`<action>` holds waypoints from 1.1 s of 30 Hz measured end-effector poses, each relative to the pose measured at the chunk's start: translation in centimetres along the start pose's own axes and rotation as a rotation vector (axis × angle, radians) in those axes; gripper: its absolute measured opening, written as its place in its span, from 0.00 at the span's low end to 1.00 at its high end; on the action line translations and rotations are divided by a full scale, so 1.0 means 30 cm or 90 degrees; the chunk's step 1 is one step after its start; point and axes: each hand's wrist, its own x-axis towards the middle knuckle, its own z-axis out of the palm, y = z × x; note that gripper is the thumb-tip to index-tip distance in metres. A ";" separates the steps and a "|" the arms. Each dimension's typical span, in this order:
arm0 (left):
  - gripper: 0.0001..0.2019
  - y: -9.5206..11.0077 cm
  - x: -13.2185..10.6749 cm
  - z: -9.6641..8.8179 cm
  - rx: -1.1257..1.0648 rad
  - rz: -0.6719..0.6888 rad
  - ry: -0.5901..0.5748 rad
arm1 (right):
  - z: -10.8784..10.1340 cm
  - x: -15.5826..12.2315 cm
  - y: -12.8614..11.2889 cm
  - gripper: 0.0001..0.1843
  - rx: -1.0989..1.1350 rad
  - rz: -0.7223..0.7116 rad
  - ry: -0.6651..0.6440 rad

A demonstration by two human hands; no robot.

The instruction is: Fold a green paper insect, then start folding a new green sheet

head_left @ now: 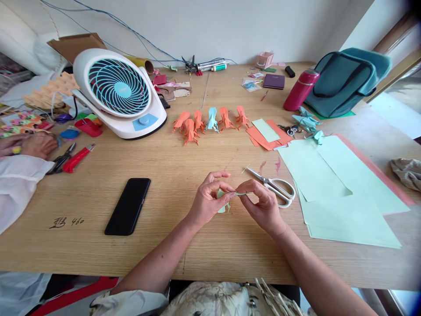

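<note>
My left hand (207, 199) and my right hand (261, 204) meet just above the wooden table (184, 245), both pinching one small piece of pale green folded paper (223, 200). The fingers of each hand are closed on it, thumb against forefinger. White-handled scissors (278, 186) lie right beside my right hand. A black phone (129, 205) lies face down to the left of my left hand.
A row of orange and blue paper figures (210, 120) stands mid-table. Pale green sheets (335, 188) lie at the right, orange sheets (266, 134) behind them. A white fan (118, 92), a red bottle (301, 90) and a teal bag (345, 79) stand farther back. Another person's hand (36, 145) rests at the far left.
</note>
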 end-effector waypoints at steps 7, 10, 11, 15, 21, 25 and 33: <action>0.04 0.009 -0.002 0.000 0.012 0.027 0.019 | 0.002 0.002 0.011 0.12 -0.008 -0.095 0.035; 0.03 0.009 -0.001 0.000 0.001 0.029 0.021 | -0.001 0.005 0.015 0.14 0.006 -0.113 0.023; 0.03 0.008 -0.001 0.000 0.001 0.033 0.020 | -0.001 0.005 0.016 0.14 0.009 -0.112 0.018; 0.02 0.005 0.000 -0.003 0.034 0.072 0.029 | 0.002 0.002 0.019 0.08 0.032 -0.020 0.019; 0.01 -0.004 0.008 -0.017 0.102 0.173 0.030 | -0.012 0.014 0.032 0.08 0.224 0.203 -0.076; 0.02 -0.018 0.010 -0.023 0.137 0.205 0.003 | -0.039 0.027 0.043 0.12 0.306 0.298 -0.174; 0.02 -0.014 0.011 -0.036 0.174 0.222 -0.024 | -0.102 0.040 0.053 0.12 0.351 0.370 -0.286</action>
